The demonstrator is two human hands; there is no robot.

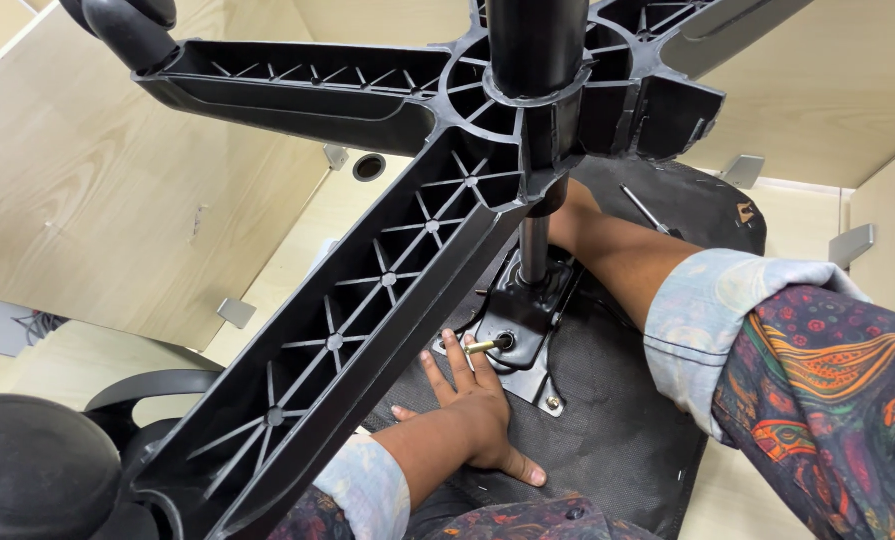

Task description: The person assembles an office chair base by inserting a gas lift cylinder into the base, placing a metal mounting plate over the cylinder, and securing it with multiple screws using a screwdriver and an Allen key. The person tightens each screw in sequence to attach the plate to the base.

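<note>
An office chair lies upside down, its black star base (387, 280) rising toward me on a chrome gas cylinder (533, 250). My left hand (472, 405) rests flat on the underside of the black seat (617, 420), its fingers pinching a brass-coloured bolt (483, 346) at a hole in the black mounting plate (522, 325). My right forearm (627, 260) reaches behind the cylinder. The right hand itself is hidden by the base hub. Both arms wear patterned sleeves.
A black caster wheel (32, 470) sits at lower left, another caster (127, 25) at upper left. A metal tool (647, 212) lies on the seat's far edge. Light wooden panels (97, 180) with metal brackets (235, 312) surround the desk.
</note>
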